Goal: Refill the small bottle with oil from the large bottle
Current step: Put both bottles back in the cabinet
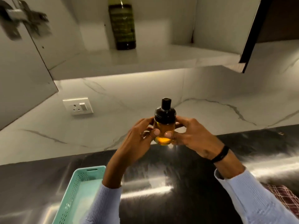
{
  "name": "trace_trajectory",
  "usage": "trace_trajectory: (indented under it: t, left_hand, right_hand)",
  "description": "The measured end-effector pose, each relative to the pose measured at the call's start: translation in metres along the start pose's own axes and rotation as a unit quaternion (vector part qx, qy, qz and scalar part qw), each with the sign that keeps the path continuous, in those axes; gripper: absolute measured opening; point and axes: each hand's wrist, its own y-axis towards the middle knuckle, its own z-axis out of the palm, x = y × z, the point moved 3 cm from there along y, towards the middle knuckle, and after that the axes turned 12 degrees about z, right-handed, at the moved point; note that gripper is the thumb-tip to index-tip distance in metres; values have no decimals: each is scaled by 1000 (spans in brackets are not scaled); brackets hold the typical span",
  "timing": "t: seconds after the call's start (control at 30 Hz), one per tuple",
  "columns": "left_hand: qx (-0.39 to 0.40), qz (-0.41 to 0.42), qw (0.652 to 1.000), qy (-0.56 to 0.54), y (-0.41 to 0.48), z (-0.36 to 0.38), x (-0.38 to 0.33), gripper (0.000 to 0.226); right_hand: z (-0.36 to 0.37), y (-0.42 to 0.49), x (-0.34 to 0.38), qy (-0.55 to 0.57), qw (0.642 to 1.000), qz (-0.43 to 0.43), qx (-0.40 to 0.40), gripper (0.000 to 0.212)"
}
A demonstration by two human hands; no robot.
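Note:
I hold the small bottle (164, 122) upright above the dark countertop (161, 175), in the middle of the view. It is clear glass with a black cap and a little amber oil at the bottom. My left hand (139, 138) grips its left side and my right hand (192, 136) its right side, thumbs on the front. The large bottle (122, 25), dark green with a label, stands upright on the open cabinet's lower shelf (145, 60), above and to the left of my hands. Its top is cut off by the frame.
A teal perforated basket (77, 193) sits on the counter at lower left. The cabinet door (22, 75) hangs open at left and another dark door edge (252, 34) at right. A wall socket (78, 106) is on the marble backsplash. A checked cloth (284, 196) lies at lower right.

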Motion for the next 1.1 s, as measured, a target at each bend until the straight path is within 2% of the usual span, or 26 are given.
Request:
trace_trajectory:
  t: [0.13,0.33,0.53,0.67,0.83,1.1]
  left_hand:
    - [-39,43,997,48,26,-32,-65,31]
    - [-99,61,987,109,58,-71,-133,46]
    - [-109,61,984,125,90,-101,-166,29]
    - [-97,33,988,115,124,-115,-164,32]
    - [-71,-10,995,76,164,-123,-143,37]
    - [-59,-67,995,43,190,-115,-123,18]
  right_hand:
    - [-29,-19,68,-34,999,-19,13,65]
    - [-57,-39,151,-60,996,-54,32,65]
    - [-76,-27,202,-72,996,-37,41,73]
    - [-89,-1,227,-65,998,-11,15,75]
    - [-94,24,237,-27,999,19,17,53]
    - [-99,53,229,3,998,59,11,57]
